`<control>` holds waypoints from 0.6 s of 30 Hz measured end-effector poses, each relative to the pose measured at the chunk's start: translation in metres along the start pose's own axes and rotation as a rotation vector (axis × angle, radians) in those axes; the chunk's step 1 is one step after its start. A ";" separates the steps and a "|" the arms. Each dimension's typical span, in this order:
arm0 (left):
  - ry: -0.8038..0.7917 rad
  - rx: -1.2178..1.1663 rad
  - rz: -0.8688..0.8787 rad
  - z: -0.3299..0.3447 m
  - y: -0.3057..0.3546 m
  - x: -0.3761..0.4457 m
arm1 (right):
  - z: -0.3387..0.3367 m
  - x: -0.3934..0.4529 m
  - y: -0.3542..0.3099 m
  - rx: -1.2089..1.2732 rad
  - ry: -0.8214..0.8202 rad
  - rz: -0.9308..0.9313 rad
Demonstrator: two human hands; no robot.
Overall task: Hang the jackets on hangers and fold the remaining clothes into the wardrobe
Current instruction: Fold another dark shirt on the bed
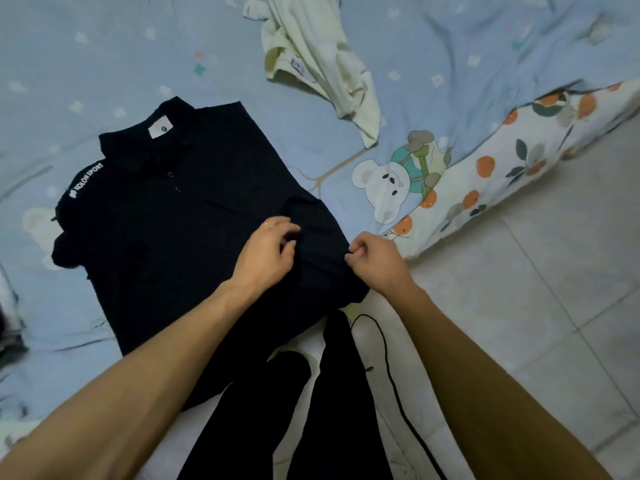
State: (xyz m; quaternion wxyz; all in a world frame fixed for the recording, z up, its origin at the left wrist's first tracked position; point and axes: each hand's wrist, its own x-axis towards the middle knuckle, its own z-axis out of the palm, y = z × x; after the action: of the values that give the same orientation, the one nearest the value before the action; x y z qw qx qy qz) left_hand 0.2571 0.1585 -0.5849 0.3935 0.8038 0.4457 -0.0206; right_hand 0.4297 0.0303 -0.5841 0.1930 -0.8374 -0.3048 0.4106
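While flat on the bed (pixel 104 64), black polo (pixel 180 216), both hands (pixel 266 252) pinching its edge.

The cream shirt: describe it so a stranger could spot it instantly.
On the blue bedsheet, look past the black polo shirt to the far edge. The cream shirt lies there crumpled, the only pale, unfolded garment, untouched by either hand.

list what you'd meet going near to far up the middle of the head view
black trousers → left hand gripping the black polo shirt → the polo's collar → cream shirt crumpled on the blue bedsheet
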 end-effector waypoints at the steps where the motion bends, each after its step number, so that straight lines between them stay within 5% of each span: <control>1: 0.025 -0.049 -0.056 -0.008 -0.005 -0.005 | -0.001 0.004 -0.015 -0.019 -0.016 -0.036; 12: 0.492 -1.040 -0.867 -0.058 -0.071 0.049 | 0.022 0.106 -0.127 -0.426 -0.171 -0.484; 15: 0.716 -1.152 -0.955 -0.070 -0.079 0.073 | 0.026 0.137 -0.149 -0.461 -0.146 -0.598; 18: 0.671 -1.157 -0.950 -0.077 -0.090 0.099 | 0.034 0.179 -0.182 -0.568 -0.171 -0.721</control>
State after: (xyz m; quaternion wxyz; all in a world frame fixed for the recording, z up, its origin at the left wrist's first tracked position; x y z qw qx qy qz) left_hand 0.2266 0.3047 -0.6246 0.5408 0.1625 0.7728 0.2895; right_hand 0.4240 0.2873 -0.6020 0.0608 -0.6607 -0.6916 0.2854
